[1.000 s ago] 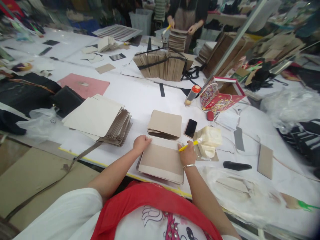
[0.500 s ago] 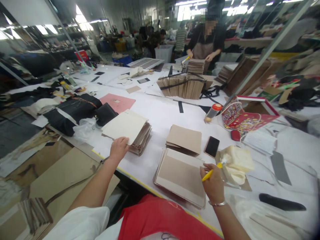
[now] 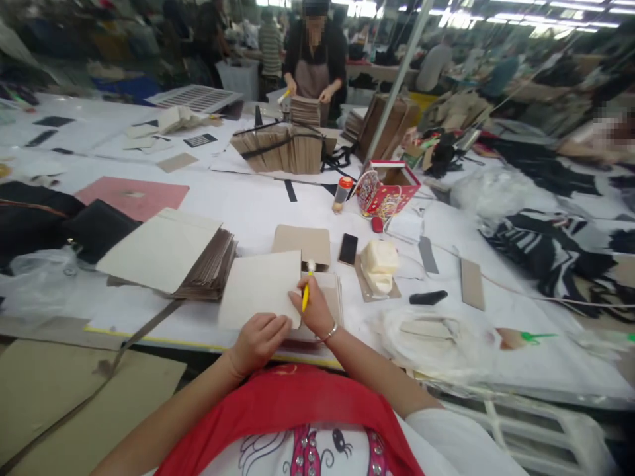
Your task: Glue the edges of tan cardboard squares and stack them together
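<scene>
A cream board sheet [image 3: 260, 284] lies slanted over a stack of brown panels [image 3: 331, 297] near the table's front edge. Its lower edge is in my left hand [image 3: 262, 340], fingers on top and thumb hidden. My right hand [image 3: 315, 309] is closed around a yellow-handled brush [image 3: 305, 297], pale bristles up, and its fingers also touch the sheet's right edge. Left of them stands a fanned stack of boards [image 3: 211, 264], topped by another cream sheet [image 3: 161, 248]. Behind the sheet is a second pile of brown panels [image 3: 302, 241].
To the right lie a phone [image 3: 348, 249], a pale yellowish block [image 3: 380, 258] on a board, and a black tool-like object [image 3: 428, 297]. Farther back are a red paper bag [image 3: 389, 192] and bundled brown panels [image 3: 282, 152]. Across the table a co-worker [image 3: 312, 66] handles a stack.
My left hand has come from the left stack to the front stack with a cream sheet. My right hand, brush in it, has moved to the sheet's edge. The view has swung right.
</scene>
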`<state>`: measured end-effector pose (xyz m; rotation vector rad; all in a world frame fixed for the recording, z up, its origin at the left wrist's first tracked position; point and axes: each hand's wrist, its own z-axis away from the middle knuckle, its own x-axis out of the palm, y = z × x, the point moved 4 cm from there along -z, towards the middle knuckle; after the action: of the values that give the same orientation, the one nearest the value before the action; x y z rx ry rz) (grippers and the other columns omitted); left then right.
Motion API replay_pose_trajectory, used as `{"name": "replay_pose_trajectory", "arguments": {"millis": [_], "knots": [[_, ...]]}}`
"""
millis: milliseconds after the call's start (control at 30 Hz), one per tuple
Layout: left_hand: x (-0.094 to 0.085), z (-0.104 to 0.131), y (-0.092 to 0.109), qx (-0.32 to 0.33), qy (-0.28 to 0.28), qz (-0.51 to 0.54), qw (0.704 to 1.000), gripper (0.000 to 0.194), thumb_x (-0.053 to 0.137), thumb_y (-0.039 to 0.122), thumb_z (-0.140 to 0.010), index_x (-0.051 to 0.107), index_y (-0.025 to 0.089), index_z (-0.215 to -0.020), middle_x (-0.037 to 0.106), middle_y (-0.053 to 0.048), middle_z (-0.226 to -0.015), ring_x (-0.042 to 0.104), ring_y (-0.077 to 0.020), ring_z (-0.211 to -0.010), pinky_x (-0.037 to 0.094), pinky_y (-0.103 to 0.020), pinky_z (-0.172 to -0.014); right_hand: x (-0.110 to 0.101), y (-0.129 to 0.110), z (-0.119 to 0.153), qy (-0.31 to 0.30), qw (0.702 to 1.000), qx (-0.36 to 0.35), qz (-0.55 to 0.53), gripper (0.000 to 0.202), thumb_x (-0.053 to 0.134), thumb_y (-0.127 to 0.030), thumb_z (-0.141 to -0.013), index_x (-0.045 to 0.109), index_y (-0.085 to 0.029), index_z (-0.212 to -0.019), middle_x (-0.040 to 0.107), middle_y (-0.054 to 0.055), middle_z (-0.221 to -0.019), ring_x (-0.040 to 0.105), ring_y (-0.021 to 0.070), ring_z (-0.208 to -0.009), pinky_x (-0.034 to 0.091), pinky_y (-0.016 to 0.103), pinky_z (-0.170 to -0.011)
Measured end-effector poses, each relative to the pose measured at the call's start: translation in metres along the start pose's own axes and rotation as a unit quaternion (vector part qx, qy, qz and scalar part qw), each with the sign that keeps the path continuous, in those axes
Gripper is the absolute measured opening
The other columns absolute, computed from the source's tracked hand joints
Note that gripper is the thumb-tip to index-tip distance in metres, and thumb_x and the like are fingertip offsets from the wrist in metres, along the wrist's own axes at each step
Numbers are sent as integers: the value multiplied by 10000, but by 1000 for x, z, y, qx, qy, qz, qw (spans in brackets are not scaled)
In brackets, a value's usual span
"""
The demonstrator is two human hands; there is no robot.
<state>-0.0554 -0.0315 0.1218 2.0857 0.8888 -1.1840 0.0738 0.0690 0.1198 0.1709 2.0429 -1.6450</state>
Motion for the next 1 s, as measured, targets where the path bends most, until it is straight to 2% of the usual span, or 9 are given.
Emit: {"name": "replay_pose_trajectory", "arguments": {"millis": [100,200,333,433,533,633,733,833,1000], "knots": [[30,-6,16,-5,-47,32,998,399,423,223,-846,455,255,-1242,577,-89,-1142,510,-203,-1036,381,-403,-922,-30,35,18,2,997,27,67,168,464,-320,-772,403,-210,-884,452,-40,-661,457,117,-557,365,240,-551],[55,-2,12,-31,-108,22,993,487,532,319,-793,422,258,-1264,505,-90,-1235,418,-244,-1148,249,-474,-1010,-52,74,31,-23,987,68,141,162,438,-315,-790,417,-206,-907,474,-33,-643,477,129,-546,341,235,-527],[76,2,3,-55,-181,12,982,427,595,317,-752,498,237,-1160,537,-79,-1155,457,-226,-1057,312,-412,-940,-56,103,37,-72,956,88,270,200,485,-319,-794,437,-194,-943,534,-14,-648,526,142,-557,315,222,-508],[81,-1,2,-55,-198,8,979,316,568,267,-774,532,231,-1086,557,-72,-1088,478,-209,-987,360,-360,-850,-57,103,37,-61,931,85,350,259,525,-366,-788,455,-186,-961,592,40,-753,566,155,-617,325,222,-512],[77,-1,4,-51,-199,14,979,330,574,284,-766,527,227,-1089,564,-71,-1069,487,-212,-961,373,-354,-825,-75,91,34,-13,930,83,358,311,486,-429,-810,474,-184,-1002,605,68,-785,580,166,-633,355,232,-511],[67,-3,0,-52,-146,27,988,425,557,352,-772,487,209,-1166,539,-98,-1149,477,-230,-1015,367,-379,-872,-111,73,18,76,963,89,244,393,364,-466,-853,461,-181,-1105,590,35,-705,551,138,-542,398,242,-508],[60,-25,-19,-61,-61,32,996,409,479,345,-817,475,193,-1197,513,-119,-1205,454,-234,-1087,341,-405,-939,-135,58,-19,139,984,103,47,468,268,-501,-865,479,-179,-1130,562,0,-641,475,91,-437,405,221,-450],[71,-74,-53,-96,-43,25,994,412,438,344,-833,469,184,-1211,469,-119,-1269,402,-235,-1167,299,-417,-997,-120,49,-76,110,980,127,-103,485,325,-548,-825,565,-162,-994,573,9,-646,482,72,-447,400,186,-418],[121,-149,-113,-189,-169,13,967,566,473,450,-785,380,206,-1287,319,-99,-1397,245,-295,-1276,168,-546,-1028,-39,49,-166,28,977,151,-146,292,557,-440,-727,597,-166,-817,577,-6,-625,499,60,-469,419,159,-438]]}}
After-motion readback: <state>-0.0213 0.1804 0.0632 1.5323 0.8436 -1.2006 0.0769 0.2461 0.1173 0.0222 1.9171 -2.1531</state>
